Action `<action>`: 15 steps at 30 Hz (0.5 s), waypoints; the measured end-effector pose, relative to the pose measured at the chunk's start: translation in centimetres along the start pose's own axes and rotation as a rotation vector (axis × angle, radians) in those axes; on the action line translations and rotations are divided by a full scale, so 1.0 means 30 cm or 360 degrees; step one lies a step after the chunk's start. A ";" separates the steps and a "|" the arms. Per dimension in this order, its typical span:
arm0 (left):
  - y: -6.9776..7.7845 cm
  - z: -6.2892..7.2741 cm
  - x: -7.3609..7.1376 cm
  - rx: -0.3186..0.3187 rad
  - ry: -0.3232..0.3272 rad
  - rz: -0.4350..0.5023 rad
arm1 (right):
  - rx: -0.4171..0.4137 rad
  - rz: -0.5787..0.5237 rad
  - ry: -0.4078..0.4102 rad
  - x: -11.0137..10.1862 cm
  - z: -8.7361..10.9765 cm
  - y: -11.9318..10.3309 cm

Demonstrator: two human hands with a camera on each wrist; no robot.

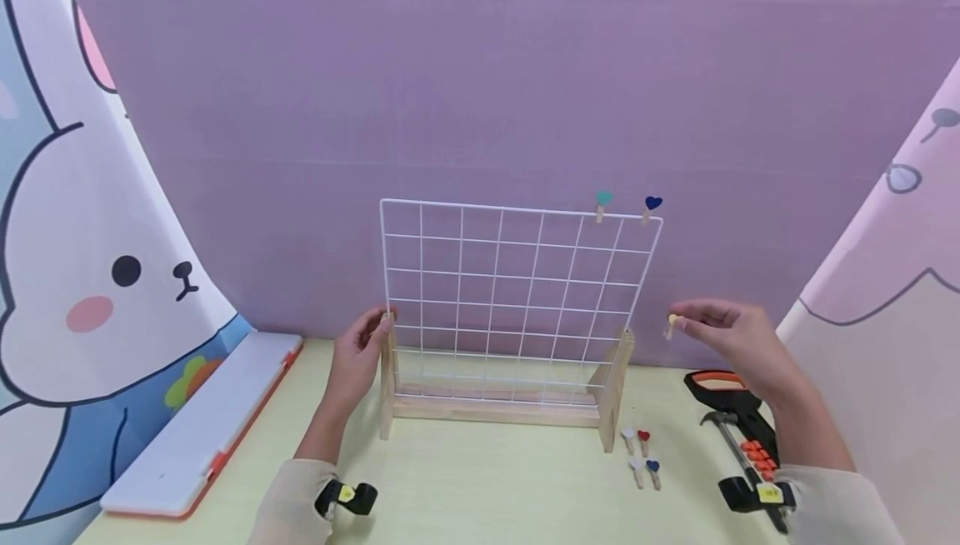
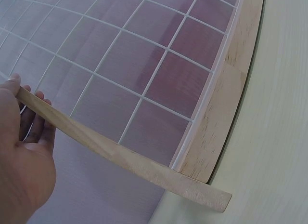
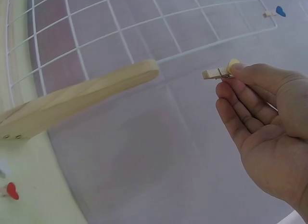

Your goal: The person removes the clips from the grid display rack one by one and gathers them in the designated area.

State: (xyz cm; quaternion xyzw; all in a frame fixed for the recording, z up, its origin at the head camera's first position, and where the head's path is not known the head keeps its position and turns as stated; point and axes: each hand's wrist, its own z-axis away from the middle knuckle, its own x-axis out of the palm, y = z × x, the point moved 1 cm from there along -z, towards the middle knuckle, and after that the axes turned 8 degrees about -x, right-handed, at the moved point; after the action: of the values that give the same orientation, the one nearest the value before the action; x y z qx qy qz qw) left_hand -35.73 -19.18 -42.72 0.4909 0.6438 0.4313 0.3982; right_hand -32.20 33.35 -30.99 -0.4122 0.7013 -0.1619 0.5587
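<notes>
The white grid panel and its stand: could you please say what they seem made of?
Grid panel: probably metal wire with a smooth white coating, judging by its thin, even bars.
Stand: pale, apparently unpainted wood; grain flecks show on its crossbar.

There are two hands (image 1: pixel 355 362), one wire grid (image 1: pixel 492 305), one wooden stand (image 1: pixel 495 410), seven clothespins (image 3: pixel 216 73), one white case (image 1: pixel 202 424), two wrist cameras (image 1: pixel 363 498), one hammer (image 1: pixel 737 445) and, partly hidden, perhaps one saw (image 1: pixel 723 399).

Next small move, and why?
Probably raise the yellow heart clothespin to the top of the white wire grid, left of the mint clothespin: the right hand pinches the yellow one clear of the grid, the navy clothespin sits up there too, and the left hand holds the wooden upright.
</notes>
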 end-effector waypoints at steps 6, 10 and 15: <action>0.003 0.003 0.000 -0.0010 -0.0023 0.0004 | 0.0018 -0.0010 -0.0037 0.024 0.034 0.050; 0.003 0.004 0.000 -0.0005 -0.0022 -0.0010 | 0.0077 -0.0048 -0.0064 0.044 0.060 0.095; 0.002 0.004 -0.005 0.0001 -0.0013 -0.0020 | 0.0158 -0.0085 -0.0076 0.076 0.085 0.142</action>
State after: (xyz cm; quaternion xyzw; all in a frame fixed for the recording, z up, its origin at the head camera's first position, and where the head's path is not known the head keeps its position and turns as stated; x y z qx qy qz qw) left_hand -35.57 -19.29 -42.68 0.4887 0.6453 0.4268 0.4033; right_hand -31.62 34.80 -36.23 -0.4064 0.6676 -0.2015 0.5904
